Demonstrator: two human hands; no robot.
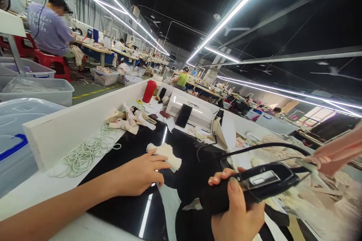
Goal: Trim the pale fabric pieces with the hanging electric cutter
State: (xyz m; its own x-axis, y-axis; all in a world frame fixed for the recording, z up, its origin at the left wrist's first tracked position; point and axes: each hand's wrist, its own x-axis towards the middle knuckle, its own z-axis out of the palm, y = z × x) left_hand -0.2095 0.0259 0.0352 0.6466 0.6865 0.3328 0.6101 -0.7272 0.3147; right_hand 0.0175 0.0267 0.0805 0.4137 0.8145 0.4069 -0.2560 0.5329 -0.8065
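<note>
item: black handheld tool (263, 182), corded; its kind is not certain from this view.
location: near right, held off the table above the black glossy surface (127, 211), well to the right of the cream fabric piece (166, 154).
grip: right hand (237, 211) wrapped closed round the tool's dark handle, thumb on top. left hand (138, 175) flat with fingers extended, pressing on the near edge of the fabric piece and clasping nothing.
orientation: long axis runs left to right, rising slightly toward the right. handle end sits left in the palm; nose points right toward the pale fabric heap (311, 203). black cable (266, 146) arcs above it.
step, as judged: a holding stage, with the piece pinned and the tool up in the air, facing away from it.
next move calls for: swinging the nose leftward to the piece, cable kept clear, left fingers out of its path.
nearby: white cord coil (85, 154), left; red bottle (149, 91), far.
</note>
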